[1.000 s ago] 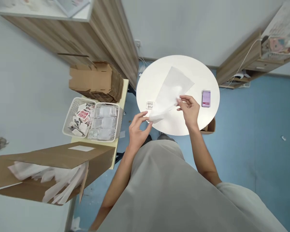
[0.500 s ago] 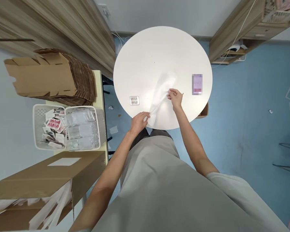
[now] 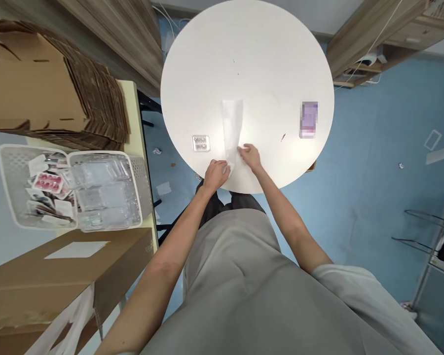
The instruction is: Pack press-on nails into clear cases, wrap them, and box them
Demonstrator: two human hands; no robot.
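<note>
A long white bag lies flat on the round white table, its length running away from me. My left hand grips its near end at the table's edge, fingers curled on it. My right hand pinches the same near end from the right side. A small clear blister pack lies on the table just left of the bag.
A purple phone lies at the table's right. To the left stand two white baskets of small packets, a stack of flat cardboard boxes and an open carton with white bags. Wooden cabinets flank the table.
The bag went from held up and spread to lying flat and narrow on the table. Both hands came together at its near end. The camera tilted further down over the table.
</note>
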